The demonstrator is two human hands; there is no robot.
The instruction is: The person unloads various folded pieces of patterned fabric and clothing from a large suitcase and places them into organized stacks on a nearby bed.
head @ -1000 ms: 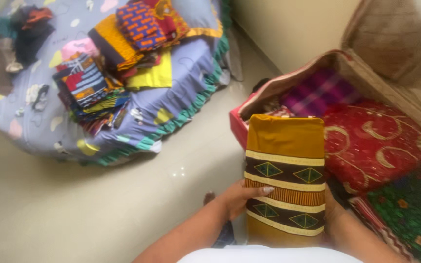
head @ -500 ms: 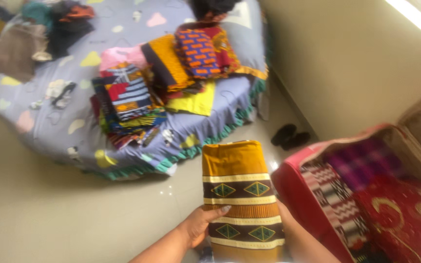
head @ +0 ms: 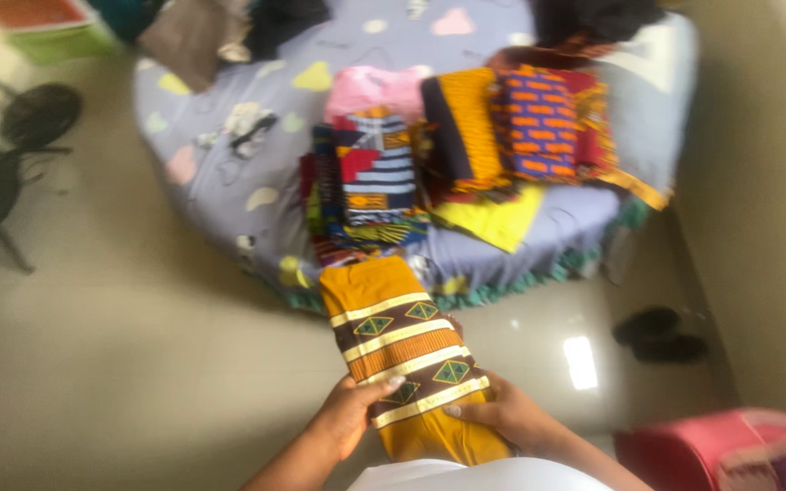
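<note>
Both my hands hold a folded mustard-yellow fabric [head: 399,350] with brown bands and green diamond patterns. My left hand [head: 349,416] grips its left edge, and my right hand [head: 500,416] grips its right lower edge. The fabric's far end points toward a round mattress [head: 229,155] with a lilac sheet. On the mattress lie stacks of folded patterned fabrics: a striped blue, red and white pile [head: 370,186], an orange and brown one [head: 468,127], and an orange and blue one [head: 539,123].
A yellow cloth [head: 493,218] lies near the mattress edge. Dark clothes [head: 229,32] sit at its far side. Dark slippers [head: 661,332] lie on the floor near the wall. A red suitcase corner [head: 720,450] shows at bottom right. Black chairs [head: 11,155] stand at left.
The view has swung left, away from the red suitcase toward the mattress. The yellow fabric has moved with my hands closer to the mattress edge and now tilts left.
</note>
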